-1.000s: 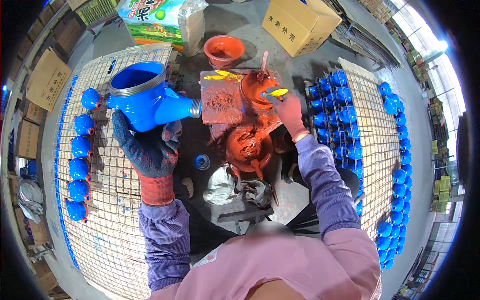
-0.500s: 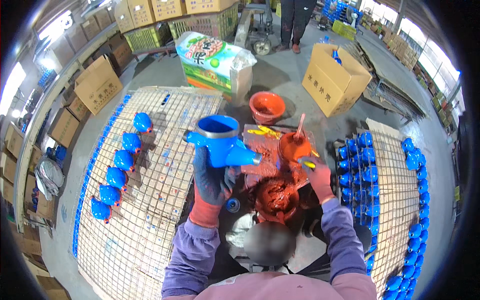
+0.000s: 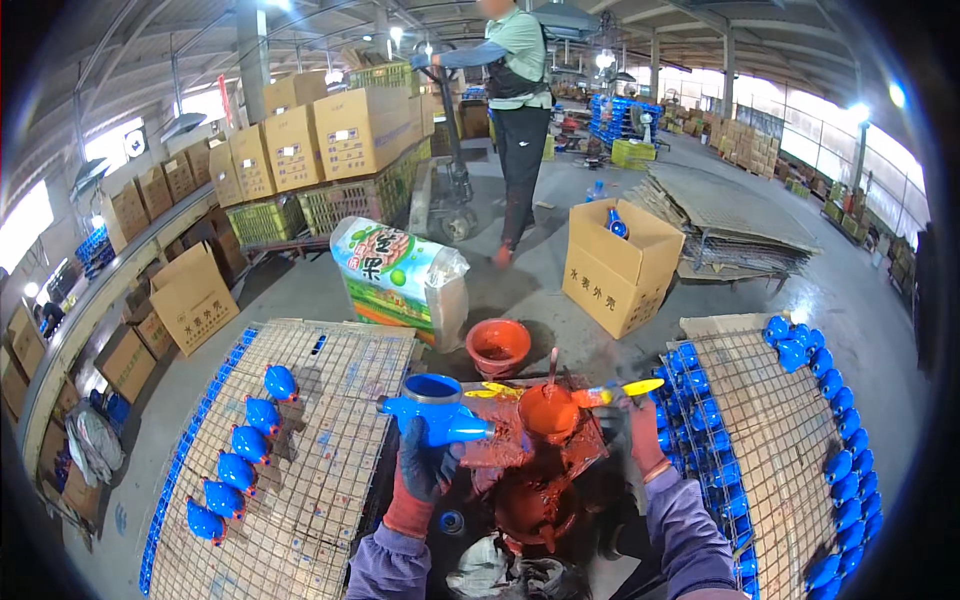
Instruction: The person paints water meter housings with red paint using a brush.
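My left hand (image 3: 424,462), in a dark glove with a red cuff, holds up a glossy blue water meter body (image 3: 428,418). Its round mouth faces upward, with one pipe stub to each side. A yellow-handled paintbrush (image 3: 622,391) is gripped in my right hand (image 3: 638,412), its red end beside the rim of a small pot of red paint (image 3: 549,414). A stick stands in that pot. The pot rests on a paint-smeared board (image 3: 480,452), where other yellow-handled brushes (image 3: 492,390) lie. Below it sits a bucket of thick red paint (image 3: 535,508).
Several blue bodies stand in a row on the left wire-mesh rack (image 3: 310,450); more line the right rack (image 3: 760,430). Beyond are a red bucket (image 3: 498,345), a printed sack (image 3: 400,280) and an open carton (image 3: 622,270). Another person (image 3: 520,120) stands by a pallet jack (image 3: 455,190).
My view has tilted up, showing more of the hall and the other person. The brush in my right hand has turned, its handle now pointing right. My left hand keeps the blue body raised.
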